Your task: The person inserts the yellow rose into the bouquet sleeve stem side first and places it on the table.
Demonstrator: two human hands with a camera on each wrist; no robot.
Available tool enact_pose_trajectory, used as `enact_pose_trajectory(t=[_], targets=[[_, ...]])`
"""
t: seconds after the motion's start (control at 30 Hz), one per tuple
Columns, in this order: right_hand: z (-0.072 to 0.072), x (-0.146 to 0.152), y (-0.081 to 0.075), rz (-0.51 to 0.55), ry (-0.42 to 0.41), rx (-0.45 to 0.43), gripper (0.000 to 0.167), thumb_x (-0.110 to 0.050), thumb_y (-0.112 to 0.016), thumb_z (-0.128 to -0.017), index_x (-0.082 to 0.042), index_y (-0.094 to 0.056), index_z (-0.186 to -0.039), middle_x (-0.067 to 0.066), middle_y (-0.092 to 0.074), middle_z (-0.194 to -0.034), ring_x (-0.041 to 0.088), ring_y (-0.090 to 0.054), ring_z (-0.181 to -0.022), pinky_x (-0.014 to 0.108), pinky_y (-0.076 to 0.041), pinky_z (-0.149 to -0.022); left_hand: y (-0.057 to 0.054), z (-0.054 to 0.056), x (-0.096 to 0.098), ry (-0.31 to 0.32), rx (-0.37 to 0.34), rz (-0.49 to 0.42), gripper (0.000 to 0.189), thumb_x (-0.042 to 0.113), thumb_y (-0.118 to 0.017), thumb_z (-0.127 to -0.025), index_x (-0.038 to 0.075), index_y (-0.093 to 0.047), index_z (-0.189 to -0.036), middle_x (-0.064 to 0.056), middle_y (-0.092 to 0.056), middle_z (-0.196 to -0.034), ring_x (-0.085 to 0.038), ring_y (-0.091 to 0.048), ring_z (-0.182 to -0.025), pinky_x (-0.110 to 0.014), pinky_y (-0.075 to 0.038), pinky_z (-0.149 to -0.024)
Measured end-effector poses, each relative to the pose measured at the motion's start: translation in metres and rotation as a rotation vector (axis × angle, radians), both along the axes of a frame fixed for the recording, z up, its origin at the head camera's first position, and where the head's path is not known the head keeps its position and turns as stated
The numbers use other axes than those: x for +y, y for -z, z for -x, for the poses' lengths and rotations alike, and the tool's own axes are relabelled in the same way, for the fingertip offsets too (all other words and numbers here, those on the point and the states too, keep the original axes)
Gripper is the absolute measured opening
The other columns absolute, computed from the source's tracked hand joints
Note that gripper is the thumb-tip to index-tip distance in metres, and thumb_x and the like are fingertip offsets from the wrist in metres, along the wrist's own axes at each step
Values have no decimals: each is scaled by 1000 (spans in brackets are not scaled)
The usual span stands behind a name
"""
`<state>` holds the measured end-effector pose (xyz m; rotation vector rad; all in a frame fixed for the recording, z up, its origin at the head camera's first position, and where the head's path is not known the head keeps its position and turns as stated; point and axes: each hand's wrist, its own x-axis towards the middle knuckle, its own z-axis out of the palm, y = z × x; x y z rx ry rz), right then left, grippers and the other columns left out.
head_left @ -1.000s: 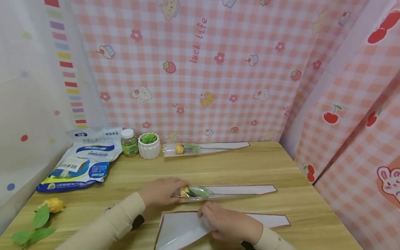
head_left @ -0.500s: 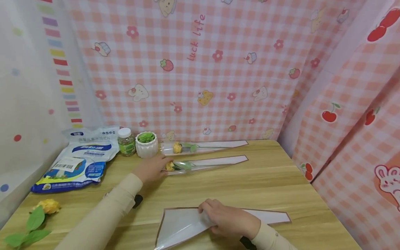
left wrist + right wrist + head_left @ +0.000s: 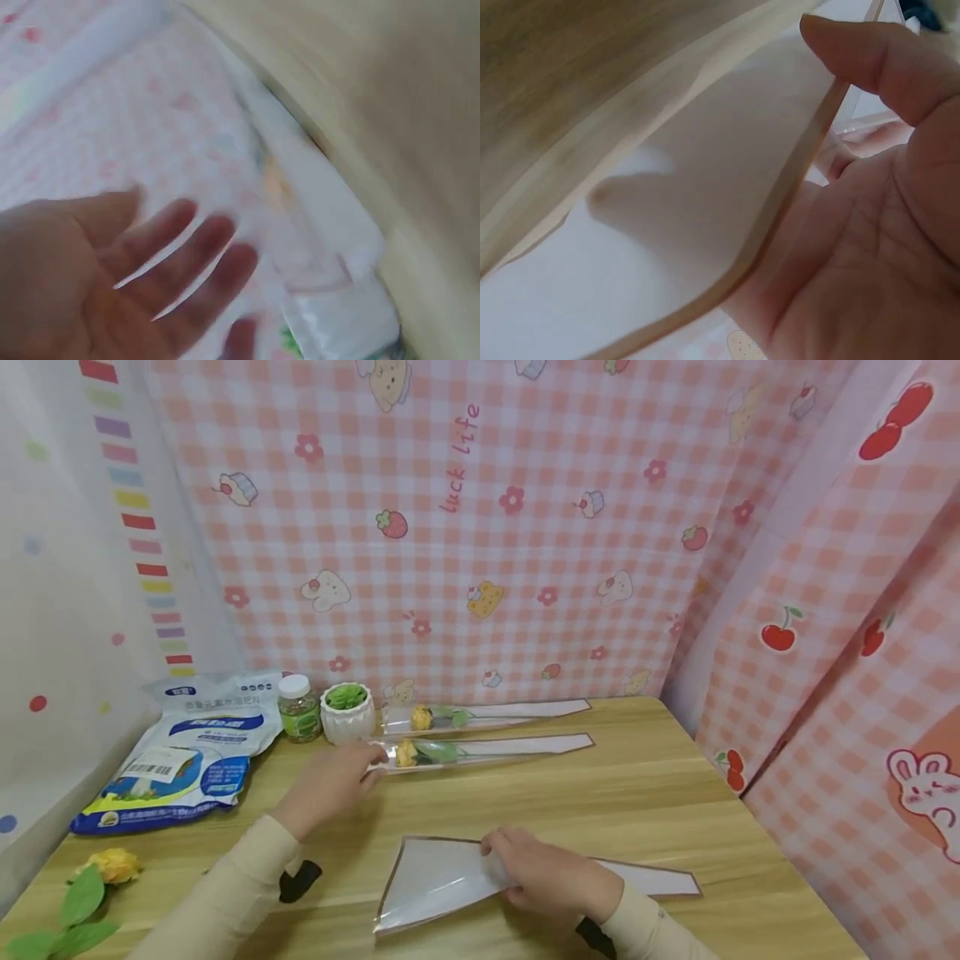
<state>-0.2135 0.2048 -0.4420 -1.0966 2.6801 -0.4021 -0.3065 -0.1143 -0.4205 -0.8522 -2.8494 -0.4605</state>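
My right hand pinches a white, brown-edged flower sleeve by its long edge, over the front of the table. In the right wrist view the thumb lies across the sleeve's edge and a finger shows as a shadow through the sheet. My left hand is beside the wide end of a clear sleeve holding a yellow rose. Its fingers are spread and hold nothing in the blurred left wrist view. Behind lies a second sleeved yellow rose. An unwrapped yellow rose with green leaves lies at the left front.
A white succulent pot, a white-capped jar and a large blue-and-white bag stand along the back left of the wooden table. A pink checked cloth hangs behind.
My left hand has pushed the sleeved rose back beside the other one, then let go and drawn slightly left. My right hand keeps hold of the white sleeve, its wide end now shifted up slightly.
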Motion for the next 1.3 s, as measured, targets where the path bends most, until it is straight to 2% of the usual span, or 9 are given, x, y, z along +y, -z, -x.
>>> enact_pose_trajectory(t=[0.17, 0.23, 0.37, 0.6, 0.73, 0.87, 1.07, 1.13, 1.3], targets=[[1, -2, -2, 9, 6, 33, 48, -5, -73, -89, -7, -47, -129, 10, -51, -124, 19, -50, -114, 26, -52, -88, 1, -45, -3, 216, -468, -317, 29, 27, -50, -108, 7, -70, -105, 0, -70, -91, -15, -65, -82, -35, -54, -75], [1, -4, 0, 8, 2, 53, 47, -5, -73, -89, -7, -47, -129, 10, -52, -124, 19, -50, -114, 27, -52, -89, 8, -58, 1, 257, -541, -350, 28, 30, -54, -106, 8, -68, -94, 5, -64, -81, -10, -60, -74, -28, -49, -68], [-1, -5, 4, 20, -3, 67, 47, -6, -74, -88, -8, -49, -127, 9, -52, -123, 18, -50, -112, 24, -52, -84, 22, -73, 9, 203, -542, -360, 31, 30, -66, -100, 13, -57, -75, 11, -48, -67, -4, -45, -61, -21, -37, -54], [-3, -10, 9, 69, -62, 75, 47, -35, -73, -95, -12, -50, -129, 12, -43, -143, 24, -44, -131, 29, -51, -97, 35, -76, 10, 72, -578, -481, 25, 23, -72, -96, 9, -64, -77, 7, -55, -65, -6, -46, -58, -21, -36, -51], [-2, -20, 13, 111, -80, 81, 37, -33, -65, -100, -14, -58, -130, 2, -56, -132, 10, -54, -114, 24, -52, -90, 41, -76, 10, 66, -685, -571, 24, 22, -71, -97, 5, -66, -80, 6, -60, -67, -6, -51, -59, -19, -39, -51], [-3, -33, 18, 46, -63, 132, 42, -33, -68, -98, -15, -62, -137, -6, -65, -110, -2, -53, -86, 16, -49, -73, 46, -77, 12, 74, -817, -655, 25, 19, -68, -99, 1, -64, -82, 4, -61, -69, -6, -54, -61, -18, -43, -54], [-11, -53, 18, 7, 32, 198, 68, -55, -67, -90, -14, -58, -143, -4, -64, -107, 0, -49, -76, 16, -44, -58, 50, -80, 18, 119, -785, -708, 28, 18, -67, -99, -5, -65, -84, 3, -63, -76, -8, -57, -67, -19, -46, -59], [-13, -58, 17, 50, 69, 193, 65, -57, -67, -88, -10, -66, -133, -6, -62, -101, -1, -48, -75, 15, -44, -58, 50, -81, 20, 103, -783, -711, 33, 20, -67, -100, -2, -58, -76, 3, -59, -71, -7, -53, -62, -19, -43, -55], [-13, -66, 14, 228, 162, 174, 27, -43, -73, -90, -16, -74, -85, -14, -57, -75, -4, -45, -64, 15, -39, -54, 49, -83, 23, 67, -755, -708, 41, 16, -68, -98, 10, -41, -67, 5, -49, -66, -8, -45, -61, -18, -36, -54]])
